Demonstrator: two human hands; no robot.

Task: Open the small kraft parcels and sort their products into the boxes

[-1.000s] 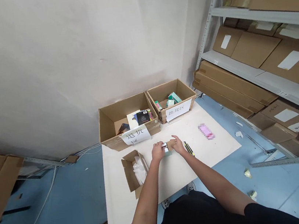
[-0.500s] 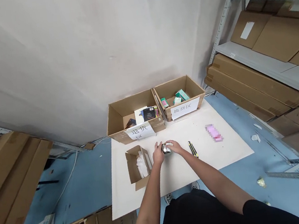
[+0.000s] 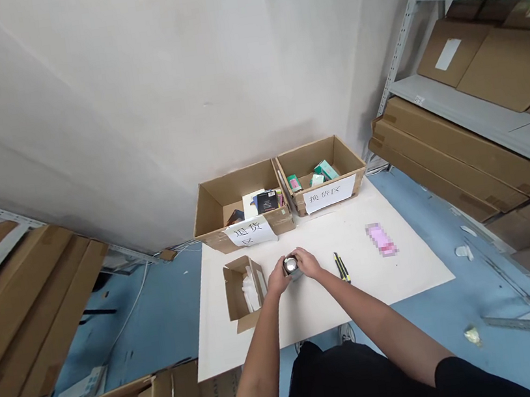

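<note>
Between my hands is a small round container with a shiny silver top (image 3: 291,264); its exact kind cannot be made out. My left hand (image 3: 279,278) wraps its left side, fingers curled around the edge. From the right, my right hand (image 3: 307,262) closes on the same container. Left of my hands stands an open small cardboard box (image 3: 235,291) with white packing material (image 3: 250,290) inside. A black and yellow utility knife (image 3: 342,267) lies on the white tabletop (image 3: 312,323), right of my right hand.
Two open cardboard bins with handwritten labels stand at the back: the left bin (image 3: 207,210) holds books, the right bin (image 3: 352,156) small green boxes. A blurred pink item (image 3: 381,239) lies at the right. Shelves with cartons (image 3: 507,66) flank the table.
My fingers have closed further around the silver-topped container, and its round top now shows more fully. The view has shifted slightly.
</note>
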